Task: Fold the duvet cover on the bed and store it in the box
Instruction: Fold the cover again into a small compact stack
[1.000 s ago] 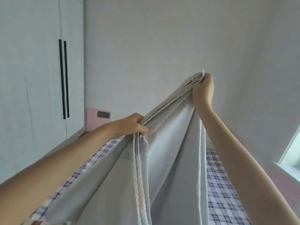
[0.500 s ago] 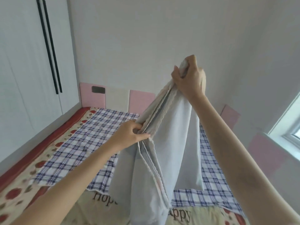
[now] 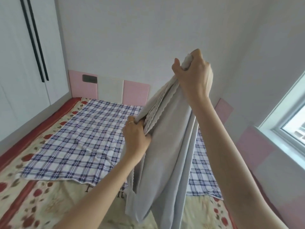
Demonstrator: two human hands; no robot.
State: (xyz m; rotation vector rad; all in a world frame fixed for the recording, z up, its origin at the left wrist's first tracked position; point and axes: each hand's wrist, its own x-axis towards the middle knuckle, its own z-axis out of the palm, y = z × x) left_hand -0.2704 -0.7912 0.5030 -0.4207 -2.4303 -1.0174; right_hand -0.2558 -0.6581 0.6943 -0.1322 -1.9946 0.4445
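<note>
Cover [image 3: 165,154] hung in the air above the bed [image 3: 49,204], grey and gathered into several layers, with a scalloped edge showing along the fold. The right hand [image 3: 193,76] was raised high, its fingers curled tight round the top corner of the bunched layers. The left hand [image 3: 136,138], lower and nearer the middle of the view, pinched the layered edge between thumb and fingers; a thin ring [image 3: 130,122] sat on one finger. Between the two hands the edge ran taut on a slope. Below them the cloth fell in long folds toward the near part of the bed; whether it touched there could not be told. The bed was floral-patterned with red borders, and a blue-and-white check sheet [image 3: 79,138] lay over it, slightly wrinkled. Pink and white panels [image 3: 82,86] stood at its head against the wall. A white wardrobe [image 3: 14,71] with two long black handles [image 3: 35,40] stood at the left, and a window [image 3: 288,123] showed at the right.
</note>
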